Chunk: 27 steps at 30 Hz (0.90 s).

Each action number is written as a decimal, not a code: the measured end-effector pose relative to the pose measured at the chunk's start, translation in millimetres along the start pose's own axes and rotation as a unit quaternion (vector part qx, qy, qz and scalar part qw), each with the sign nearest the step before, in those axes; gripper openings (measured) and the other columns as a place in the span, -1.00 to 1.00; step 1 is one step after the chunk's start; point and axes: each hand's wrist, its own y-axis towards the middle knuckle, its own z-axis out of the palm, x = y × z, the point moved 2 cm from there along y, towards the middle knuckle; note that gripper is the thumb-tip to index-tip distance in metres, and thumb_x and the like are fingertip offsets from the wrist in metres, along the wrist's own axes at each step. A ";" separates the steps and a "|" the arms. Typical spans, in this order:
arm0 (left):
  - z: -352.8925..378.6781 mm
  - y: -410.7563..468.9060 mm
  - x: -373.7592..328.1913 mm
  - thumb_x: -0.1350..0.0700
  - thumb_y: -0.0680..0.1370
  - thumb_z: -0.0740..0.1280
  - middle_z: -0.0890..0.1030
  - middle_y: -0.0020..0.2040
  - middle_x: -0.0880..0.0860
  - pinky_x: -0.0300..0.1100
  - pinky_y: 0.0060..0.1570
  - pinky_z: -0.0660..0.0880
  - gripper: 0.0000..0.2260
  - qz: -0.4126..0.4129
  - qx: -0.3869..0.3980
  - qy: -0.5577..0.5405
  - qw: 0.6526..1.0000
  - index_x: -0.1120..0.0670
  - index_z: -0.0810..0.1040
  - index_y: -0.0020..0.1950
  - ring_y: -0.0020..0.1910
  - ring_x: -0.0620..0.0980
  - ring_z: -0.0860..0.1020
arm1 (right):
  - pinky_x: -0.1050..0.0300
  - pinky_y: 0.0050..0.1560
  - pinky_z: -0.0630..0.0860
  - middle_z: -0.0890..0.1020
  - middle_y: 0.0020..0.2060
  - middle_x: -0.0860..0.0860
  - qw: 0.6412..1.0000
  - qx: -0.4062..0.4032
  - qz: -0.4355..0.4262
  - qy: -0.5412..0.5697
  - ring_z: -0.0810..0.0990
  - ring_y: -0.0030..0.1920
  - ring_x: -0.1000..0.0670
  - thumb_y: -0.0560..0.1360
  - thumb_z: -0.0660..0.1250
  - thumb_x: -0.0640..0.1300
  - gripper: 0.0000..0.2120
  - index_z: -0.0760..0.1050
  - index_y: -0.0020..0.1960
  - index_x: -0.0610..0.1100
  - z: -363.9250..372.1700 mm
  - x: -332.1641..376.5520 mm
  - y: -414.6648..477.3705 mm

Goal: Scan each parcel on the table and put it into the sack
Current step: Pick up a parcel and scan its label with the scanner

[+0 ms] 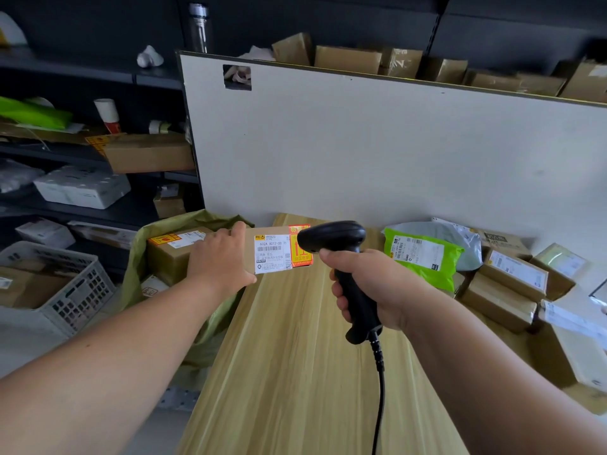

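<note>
Parcel: labelled, counter's far-left edge
Sack: left of counter
Left grip: clasps parcel
Right grip: clenched around scanner

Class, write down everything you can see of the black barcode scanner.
The barcode scanner is black, matte and plastic-looking, pistol-shaped: a rounded head atop a slim handle. The right hand grips the handle, holding it upright above the wooden table. Its head faces the labelled cardboard parcel ahead. A black cable with a ribbed collar hangs from the handle's base.
</note>
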 end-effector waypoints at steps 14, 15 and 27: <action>3.5 -9.5 58.9 -0.27 0.26 0.46 0.56 0.08 0.03 -0.11 -0.12 0.43 -0.32 -0.121 0.036 -0.082 0.989 0.03 0.28 0.19 0.04 0.09 0.55 | 0.19 -0.47 0.44 0.58 -0.25 -0.09 0.999 -0.009 -0.037 -0.004 0.48 -0.45 0.00 0.52 0.44 -0.06 -0.80 0.48 0.03 -0.12 56.8 -3.2 44.2; 3.9 -10.4 68.2 -0.31 0.24 0.45 0.56 0.08 0.02 -0.11 -0.11 0.44 -0.30 -0.138 0.044 -0.095 0.985 0.01 0.29 0.20 0.05 0.10 0.55 | 0.20 -0.48 0.43 0.58 -0.24 -0.10 0.999 -0.009 -0.035 -0.002 0.47 -0.46 0.00 0.52 0.43 -0.08 -0.81 0.48 0.04 -0.13 65.7 -3.2 50.1; 33.8 22.4 209.2 -0.31 0.26 0.46 0.56 0.11 0.07 -0.10 -0.07 0.45 -0.30 -0.287 0.134 -0.174 0.933 0.09 0.36 0.19 0.12 0.14 0.54 | 0.05 -0.30 0.44 0.56 -0.21 -0.15 0.999 -0.033 0.009 0.001 0.46 -0.39 -0.03 0.53 0.40 -0.15 -0.83 0.47 0.06 -0.15 192.8 13.5 149.6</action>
